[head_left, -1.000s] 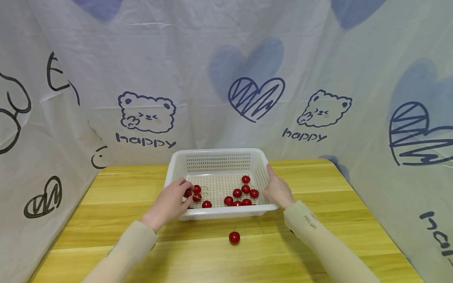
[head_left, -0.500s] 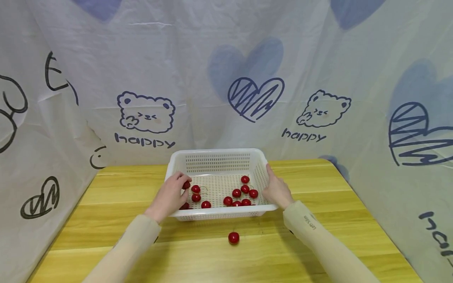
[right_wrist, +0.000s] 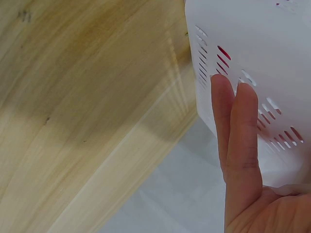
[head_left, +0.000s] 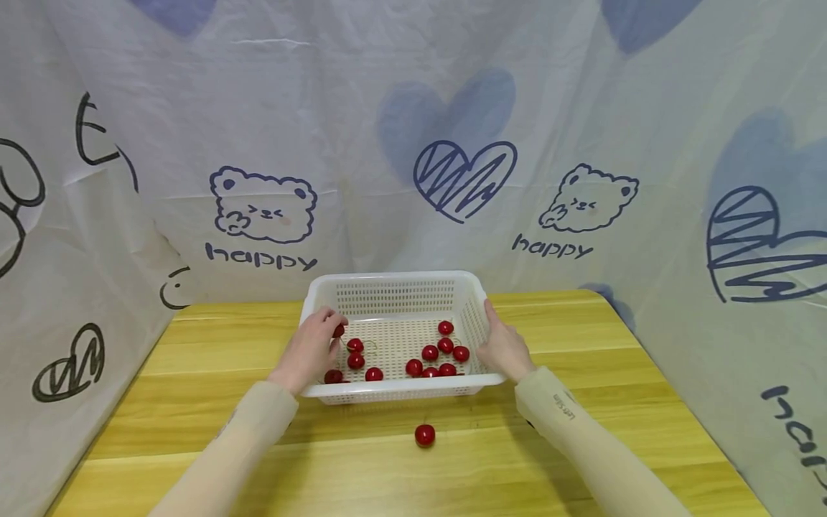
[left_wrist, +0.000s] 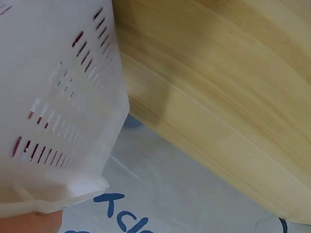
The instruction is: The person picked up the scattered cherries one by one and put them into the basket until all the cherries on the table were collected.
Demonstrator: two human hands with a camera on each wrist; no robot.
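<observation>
A white plastic basket (head_left: 394,385) with slotted walls stands on the table and has several red cherries on its floor. My left hand (head_left: 311,346) reaches over the left rim and pinches a cherry (head_left: 339,330) at its fingertips, partly hidden by the fingers. Close by lie two cherries, one behind the other, and a cherry (head_left: 333,376) near the front left corner. My right hand (head_left: 507,350) grips the right side of the basket. In the right wrist view, two of its fingers (right_wrist: 243,126) lie straight against the outer wall.
One cherry (head_left: 424,435) sits on the wooden table (head_left: 349,467) in front of the basket. Several more cherries (head_left: 430,352) are grouped in its right half. A white printed cloth (head_left: 375,237) hangs behind the table and along both sides.
My left hand has moved back and slightly left inside the basket, carrying a cherry with it. The front left cherry has come into view. My right hand keeps its place on the basket.
</observation>
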